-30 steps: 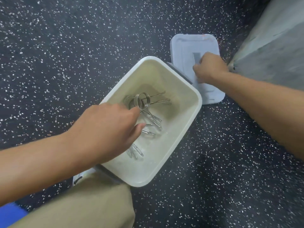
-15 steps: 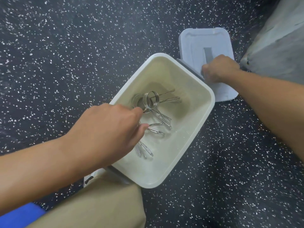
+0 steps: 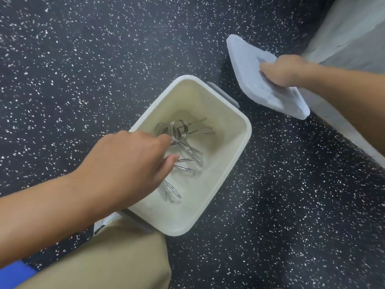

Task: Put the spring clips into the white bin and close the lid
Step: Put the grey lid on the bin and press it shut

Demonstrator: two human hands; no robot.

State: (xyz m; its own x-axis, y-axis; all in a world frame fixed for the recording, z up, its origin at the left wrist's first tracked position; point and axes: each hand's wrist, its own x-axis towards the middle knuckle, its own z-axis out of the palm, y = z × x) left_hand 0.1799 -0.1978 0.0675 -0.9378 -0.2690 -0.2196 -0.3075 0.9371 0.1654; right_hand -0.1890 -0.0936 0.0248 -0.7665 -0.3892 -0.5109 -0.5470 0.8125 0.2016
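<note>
The white bin (image 3: 231,161) sits open on the dark speckled floor. Several metal spring clips (image 3: 183,140) lie in a loose pile on its bottom. My left hand (image 3: 129,163) reaches over the bin's left rim, fingers curled down among the clips; whether it grips one is hidden. My right hand (image 3: 285,69) holds the pale grey lid (image 3: 248,76) by its handle, tilted and lifted off the floor, up and to the right of the bin.
A grey concrete ledge or wall (image 3: 350,32) runs along the upper right, right behind the lid. My knee in tan trousers (image 3: 116,259) presses against the bin's near corner. A blue object (image 3: 14,274) shows at the bottom left.
My right hand has lifted the lid off the floor and tilted it, moving it away from the bin. My left hand stays in the bin over the clips.
</note>
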